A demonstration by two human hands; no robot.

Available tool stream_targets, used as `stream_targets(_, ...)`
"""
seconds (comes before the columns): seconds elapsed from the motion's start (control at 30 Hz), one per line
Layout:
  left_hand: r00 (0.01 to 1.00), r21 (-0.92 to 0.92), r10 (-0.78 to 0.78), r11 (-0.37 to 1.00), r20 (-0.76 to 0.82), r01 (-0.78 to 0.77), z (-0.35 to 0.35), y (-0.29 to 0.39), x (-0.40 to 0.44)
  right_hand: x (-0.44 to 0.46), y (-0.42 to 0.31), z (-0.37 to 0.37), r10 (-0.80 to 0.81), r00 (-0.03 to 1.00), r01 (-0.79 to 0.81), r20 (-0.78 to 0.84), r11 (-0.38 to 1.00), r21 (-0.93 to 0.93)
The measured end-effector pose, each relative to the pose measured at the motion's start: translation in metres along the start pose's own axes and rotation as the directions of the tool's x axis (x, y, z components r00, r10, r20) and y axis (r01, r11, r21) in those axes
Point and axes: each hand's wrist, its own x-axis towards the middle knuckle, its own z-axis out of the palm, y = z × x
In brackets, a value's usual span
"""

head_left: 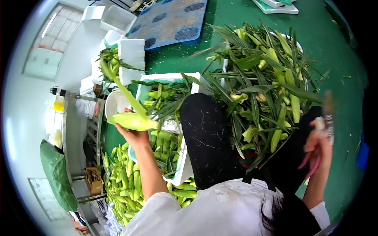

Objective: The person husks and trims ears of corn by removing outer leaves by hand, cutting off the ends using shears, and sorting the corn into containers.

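An ear of green corn (134, 121), with a long stalk reaching up and to the left, is held in my left hand (136, 135), over a white foam box (182, 167) of corn and leaves. On the right, my right hand (318, 147) is closed around a tool with pink-red handles (314, 167); its metal blade (328, 114) points up and is blurred. Between my knees and beyond them lies a big heap of cut leaves and stalks (260, 86) in a white container, only partly visible.
Many husked-green ears (126, 185) are piled on the floor at the lower left. A blue pallet (173, 19) lies at the top. Shelving (67, 145) with a cardboard box (94, 181) and a green sack (57, 173) stand at the left.
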Motion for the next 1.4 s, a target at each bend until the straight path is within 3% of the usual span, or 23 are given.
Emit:
stream_targets(0.03, 0.999, 0.183, -0.039, 0.982, -0.031, 0.044, 0.004, -0.001, -0.008, -0.001, 0.004, 0.023, 0.16, 0.983, -0.15, 0.09, 0.982, -0.115)
stream_targets(0.1, 0.973, 0.286, -0.202, 0.931, -0.112, 0.227, 0.016, -0.017, -0.031, 0.004, 0.025, 0.058, 0.36, 0.863, -0.263, 0.354, 0.919, -0.293)
stream_targets(0.13, 0.909, 0.213, -0.41, 0.897, 0.077, 0.387, 0.015, -0.028, -0.036, 0.008, 0.037, 0.071, 0.407, 0.82, -0.273, 0.402, 0.896, -0.351)
stream_targets(0.17, 0.771, 0.174, -0.573, 0.819, 0.278, 0.546, 0.014, -0.043, -0.041, 0.012, 0.048, 0.082, 0.453, 0.776, -0.277, 0.439, 0.87, -0.408)
stream_targets(0.23, 0.827, 0.394, -0.542, 0.8, 0.152, 0.452, 0.034, -0.072, -0.075, 0.024, 0.054, 0.102, 0.499, 0.72, -0.252, 0.482, 0.835, -0.489)
stream_targets(0.33, 0.565, 0.706, -0.728, 0.63, 0.389, 0.325, 0.039, -0.088, -0.088, 0.034, 0.045, 0.119, 0.532, 0.632, -0.172, 0.563, 0.805, -0.568)
stream_targets(0.37, 0.506, 0.778, -0.787, 0.547, 0.353, 0.309, 0.039, -0.088, -0.089, 0.037, 0.039, 0.119, 0.555, 0.58, -0.152, 0.596, 0.793, -0.59)
stream_targets(0.47, 0.295, 0.852, -0.891, 0.43, 0.346, 0.298, 0.044, -0.093, -0.089, 0.036, 0.038, 0.109, 0.49, 0.547, -0.175, 0.679, 0.86, -0.479)
stream_targets(0.57, 0.198, 0.828, -0.942, 0.333, 0.271, 0.452, 0.056, -0.103, -0.098, 0.03, 0.033, 0.108, 0.442, 0.591, -0.155, 0.675, 0.884, -0.442)
stream_targets(0.6, 0.189, 0.83, -0.931, 0.363, 0.312, 0.422, 0.055, -0.106, -0.102, 0.028, 0.031, 0.11, 0.437, 0.613, -0.145, 0.658, 0.881, -0.45)
stream_targets(0.63, 0.191, 0.778, -0.932, 0.362, 0.307, 0.513, 0.056, -0.109, -0.107, 0.026, 0.029, 0.113, 0.431, 0.632, -0.133, 0.644, 0.879, -0.458)
stream_targets(0.7, 0.204, 0.647, -0.934, 0.351, 0.294, 0.677, 0.061, -0.112, -0.117, 0.019, 0.028, 0.121, 0.493, 0.713, -0.275, 0.498, 0.85, -0.448)
stream_targets(0.77, 0.191, 0.519, -0.939, 0.319, 0.286, 0.793, 0.055, -0.111, -0.125, 0.011, 0.035, 0.126, 0.421, 0.801, -0.338, 0.425, 0.905, -0.26)
stream_targets(0.83, 0.254, 0.358, -0.907, 0.372, 0.335, 0.856, 0.039, -0.105, -0.124, 0.025, 0.044, 0.119, 0.334, 0.899, -0.312, 0.282, 0.943, -0.12)
stream_targets(0.9, 0.446, 0.157, -0.839, 0.509, 0.311, 0.847, 0.027, -0.091, -0.121, 0.037, 0.038, 0.111, 0.217, 0.95, -0.115, 0.226, 0.913, -0.393)
stream_targets(0.93, 0.504, 0.082, -0.816, 0.544, 0.283, 0.835, 0.021, -0.078, -0.117, 0.045, 0.04, 0.098, 0.014, 0.961, 0.187, 0.277, 0.706, -0.683)
stream_targets(0.97, 0.567, -0.033, -0.797, 0.573, 0.21, 0.819, 0.01, -0.067, -0.113, 0.046, 0.034, 0.095, -0.23, 0.89, 0.436, 0.395, 0.168, -0.884)
stream_targets(1.03, 0.597, -0.27, -0.783, 0.545, 0.173, 0.794, -0.025, -0.046, -0.108, 0.054, 0.042, 0.085, -0.254, 0.859, 0.41, 0.445, -0.178, -0.894)
stream_targets(1.07, 0.626, -0.301, -0.773, 0.576, 0.102, 0.76, -0.039, -0.039, -0.108, 0.059, 0.051, 0.082, -0.128, 0.908, 0.375, 0.4, -0.18, -0.909)
stream_targets(1.17, 0.691, -0.31, -0.718, 0.677, -0.08, 0.668, -0.078, -0.028, -0.116, 0.128, 0.096, 0.055, -0.179, 0.833, 0.451, 0.523, -0.328, -0.83)
stream_targets(1.23, 0.716, -0.281, -0.69, 0.711, -0.102, 0.645, -0.086, -0.024, -0.122, 0.194, 0.104, 0.05, -0.272, 0.843, 0.339, 0.463, -0.399, -0.852)
stream_targets(1.3, 0.757, -0.186, -0.612, 0.791, -0.23, 0.583, -0.09, -0.018, -0.124, 0.252, 0.094, 0.059, -0.325, 0.893, 0.228, 0.311, -0.27, -0.936)
stream_targets(1.4, 0.784, -0.288, -0.533, 0.842, -0.317, 0.456, -0.107, -0.001, -0.126, 0.324, 0.106, 0.043, -0.343, 0.91, 0.167, 0.231, -0.207, -0.964)
